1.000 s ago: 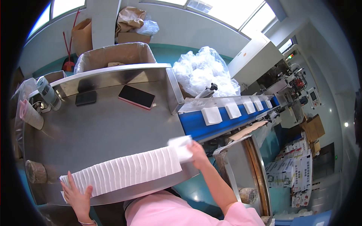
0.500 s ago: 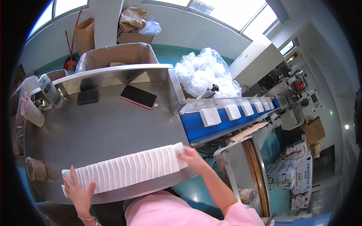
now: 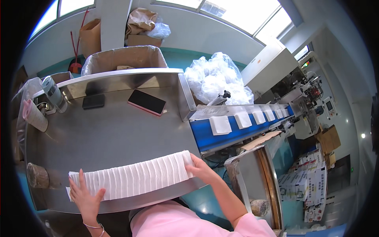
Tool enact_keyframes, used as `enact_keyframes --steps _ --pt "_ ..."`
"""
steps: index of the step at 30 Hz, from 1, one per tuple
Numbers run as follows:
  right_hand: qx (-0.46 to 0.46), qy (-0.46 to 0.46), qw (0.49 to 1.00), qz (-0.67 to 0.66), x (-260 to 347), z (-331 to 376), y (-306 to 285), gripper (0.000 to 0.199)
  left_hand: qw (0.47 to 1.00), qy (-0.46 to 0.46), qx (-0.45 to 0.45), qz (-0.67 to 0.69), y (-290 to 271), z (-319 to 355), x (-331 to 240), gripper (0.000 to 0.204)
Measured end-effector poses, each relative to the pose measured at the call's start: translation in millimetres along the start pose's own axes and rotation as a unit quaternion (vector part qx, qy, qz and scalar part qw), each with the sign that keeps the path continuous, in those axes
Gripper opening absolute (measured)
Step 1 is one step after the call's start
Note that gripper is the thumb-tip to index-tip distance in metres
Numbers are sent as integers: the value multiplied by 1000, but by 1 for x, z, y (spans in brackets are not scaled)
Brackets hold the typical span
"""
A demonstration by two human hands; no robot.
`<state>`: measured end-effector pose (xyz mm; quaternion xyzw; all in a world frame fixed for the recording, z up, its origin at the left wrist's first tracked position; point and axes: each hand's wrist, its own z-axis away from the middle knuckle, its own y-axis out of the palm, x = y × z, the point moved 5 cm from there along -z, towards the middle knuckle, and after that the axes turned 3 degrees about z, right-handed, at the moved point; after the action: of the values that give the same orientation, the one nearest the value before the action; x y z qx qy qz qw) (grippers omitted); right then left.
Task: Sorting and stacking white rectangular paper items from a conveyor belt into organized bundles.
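A long row of white folded napkins [image 3: 136,175] stands on edge across the near part of the steel table [image 3: 114,138], tilting up to the right. At its left end lies my left hand [image 3: 87,199], fingers and thumb spread, resting against the napkins. My right hand [image 3: 202,170] curls round the right end of the row, thumb on the near side and fingers behind. Its fingertips are partly hidden by the napkins. Right of the table, more folded napkins [image 3: 220,125] lie spaced out singly on a blue conveyor belt [image 3: 205,138].
Phones [image 3: 147,102] lie at the table's back. Cups [image 3: 54,94] stand at the left edge, near a roll of tape [image 3: 37,176]. Beyond the raised rim sit a lined carton [image 3: 122,59] and a clear plastic bag [image 3: 217,75]. A metal-framed bin [image 3: 252,173] stands right.
My right hand has pressed inward to the left against the row's end, bringing the end napkin against the others. My left hand has shifted slightly right. The belt's napkins have moved a little.
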<state>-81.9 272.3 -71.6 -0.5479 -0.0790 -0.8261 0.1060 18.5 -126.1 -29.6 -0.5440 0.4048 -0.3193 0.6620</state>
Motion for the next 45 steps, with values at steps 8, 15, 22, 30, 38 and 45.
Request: enact_keyframes --steps 8,15,22,30,38,45 --pt "-193 21 966 -168 -31 -11 -50 41 1000 17 -15 2 1 -1 -9 94" --pt "-10 51 997 57 -8 -4 -6 34 999 41 -13 13 0 -1 -28 92" --pt "-193 16 954 -229 -37 -22 -74 30 999 47 -15 13 -3 -3 -33 95" --pt "8 0 991 131 -4 -8 -17 46 996 75 -8 36 -1 -4 -47 94" --pt "-92 52 992 -63 -25 -18 -51 29 995 88 -10 40 -3 -4 -50 93" --pt "-36 -74 993 85 7 0 -19 43 993 97 8 71 -6 3 -51 92"
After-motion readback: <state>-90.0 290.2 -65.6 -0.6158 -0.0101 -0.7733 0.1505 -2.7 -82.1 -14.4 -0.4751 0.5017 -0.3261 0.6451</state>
